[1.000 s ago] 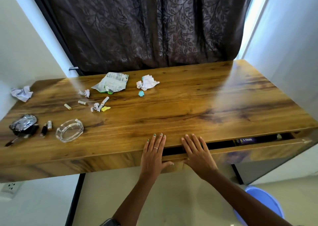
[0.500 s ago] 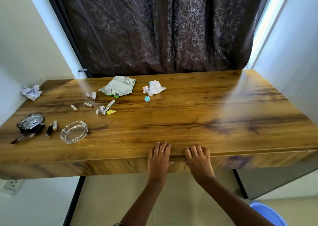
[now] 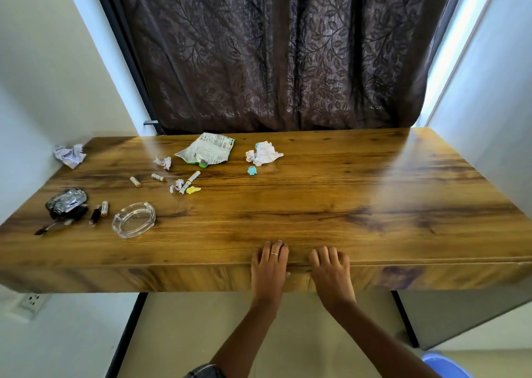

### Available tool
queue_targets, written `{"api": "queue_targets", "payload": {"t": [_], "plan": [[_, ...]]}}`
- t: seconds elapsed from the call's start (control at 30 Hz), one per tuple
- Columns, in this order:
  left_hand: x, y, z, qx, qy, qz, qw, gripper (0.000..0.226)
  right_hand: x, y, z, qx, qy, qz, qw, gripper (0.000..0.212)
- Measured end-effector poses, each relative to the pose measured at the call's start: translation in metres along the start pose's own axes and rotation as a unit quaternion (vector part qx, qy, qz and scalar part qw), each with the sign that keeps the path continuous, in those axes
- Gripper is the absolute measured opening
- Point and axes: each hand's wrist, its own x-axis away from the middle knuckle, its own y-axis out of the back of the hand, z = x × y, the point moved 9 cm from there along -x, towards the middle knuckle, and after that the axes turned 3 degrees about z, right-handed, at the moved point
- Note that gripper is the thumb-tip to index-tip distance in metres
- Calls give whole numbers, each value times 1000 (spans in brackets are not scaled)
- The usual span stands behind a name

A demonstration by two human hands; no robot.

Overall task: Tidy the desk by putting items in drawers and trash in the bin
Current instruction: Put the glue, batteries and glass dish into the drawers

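Note:
My left hand (image 3: 270,265) and my right hand (image 3: 330,266) lie flat side by side against the front of the wooden desk's drawer (image 3: 417,277), which sits flush with the desk. Neither hand holds anything. On the left part of the desk top lie a torn snack packet (image 3: 207,149), crumpled white paper (image 3: 263,153), another paper ball (image 3: 70,154) at the far left corner, small paper scraps (image 3: 163,162), several batteries (image 3: 135,181), a glass ashtray (image 3: 133,219) and a crumpled foil wrapper (image 3: 66,202).
A dark curtain (image 3: 276,52) hangs behind the desk, with walls close on both sides. A blue bin (image 3: 444,366) stands on the floor at lower right. A wall socket (image 3: 31,301) is at lower left.
The drawer was slightly open with items visible inside; both hands pushed it in and it is now flush with the desk front.

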Motion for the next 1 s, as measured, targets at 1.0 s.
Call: {"api": "queue_targets", "payload": {"t": [1.0], "plan": [[98,23,204,39,100,-36,994,83,-14,10,223,-158,96,14,983,53]]}}
